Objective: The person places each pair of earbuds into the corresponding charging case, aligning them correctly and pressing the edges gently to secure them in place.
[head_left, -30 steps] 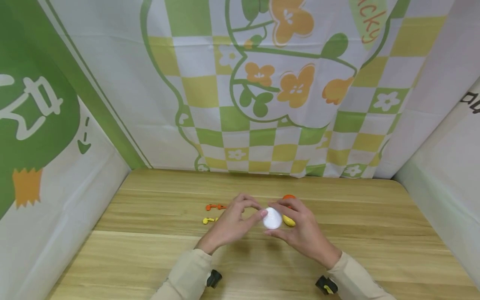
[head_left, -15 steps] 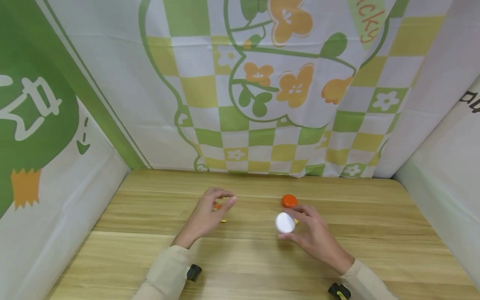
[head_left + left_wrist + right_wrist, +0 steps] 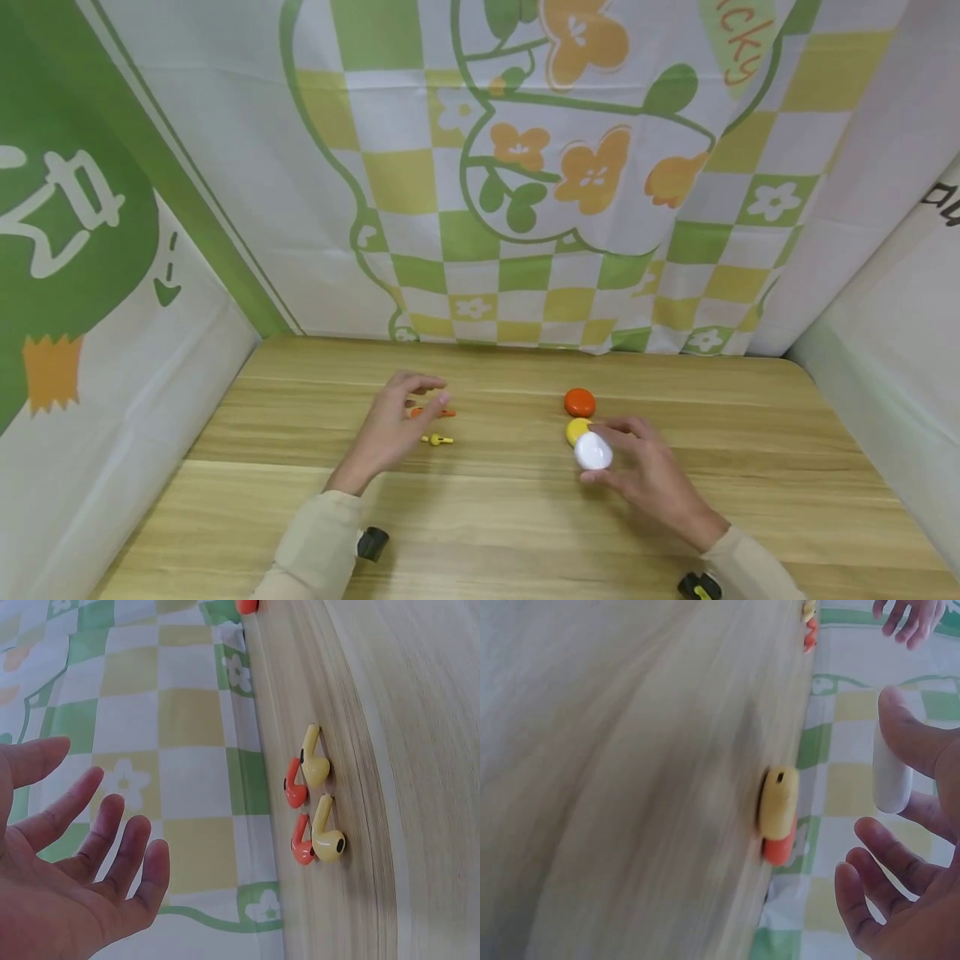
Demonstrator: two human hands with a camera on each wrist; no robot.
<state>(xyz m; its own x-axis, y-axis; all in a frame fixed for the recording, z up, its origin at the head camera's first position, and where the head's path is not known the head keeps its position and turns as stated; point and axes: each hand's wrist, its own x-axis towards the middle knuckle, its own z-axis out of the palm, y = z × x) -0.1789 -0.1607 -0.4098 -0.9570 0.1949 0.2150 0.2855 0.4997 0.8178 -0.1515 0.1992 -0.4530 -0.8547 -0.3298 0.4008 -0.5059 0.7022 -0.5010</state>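
My right hand [image 3: 656,479] pinches a white, rounded earbud case [image 3: 593,451] between thumb and index finger, its other fingers loosely spread in the right wrist view. The case is held above the wood table, just in front of a yellow case [image 3: 577,432] and partly covering it in the head view. Behind that lies an orange case [image 3: 580,402]. With nothing in its grasp, my left hand [image 3: 386,429] hovers over the earbuds, fingers relaxed. Two yellow earbuds [image 3: 328,844] and two orange earbuds [image 3: 295,791] lie on the table; the hand hides part of them in the head view.
The wood table [image 3: 495,525] meets a checkered flower-print cloth [image 3: 525,275] at its back edge. Printed white and green panels [image 3: 217,367] stand at both sides.
My hands, earlier together at the white case, have parted. The left let go and moved left over the earbuds; the right carried the case rightward, uncovering the orange case and some of the yellow one.
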